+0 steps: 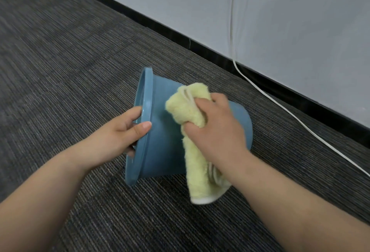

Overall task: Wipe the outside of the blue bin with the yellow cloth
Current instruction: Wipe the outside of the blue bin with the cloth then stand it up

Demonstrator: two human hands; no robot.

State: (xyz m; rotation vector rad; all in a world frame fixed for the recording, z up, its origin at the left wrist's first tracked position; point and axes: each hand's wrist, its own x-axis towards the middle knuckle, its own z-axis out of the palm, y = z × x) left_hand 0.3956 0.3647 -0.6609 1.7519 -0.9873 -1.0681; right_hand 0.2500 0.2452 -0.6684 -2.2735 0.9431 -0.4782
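Observation:
The blue bin (163,147) lies on its side on the carpet, its open rim to the left and its base to the right. My left hand (120,133) grips the rim, thumb on the outside and fingers curled inside the opening. My right hand (216,129) clutches the fluffy yellow cloth (192,155) and presses it against the bin's upper outer wall. One end of the cloth bunches above my fingers; the other end hangs down past the bin to the floor.
Dark striped carpet (70,61) covers the floor all around. A grey wall (280,21) with a black skirting strip runs diagonally behind the bin. A white cable (288,111) trails down the wall and along the carpet to the right.

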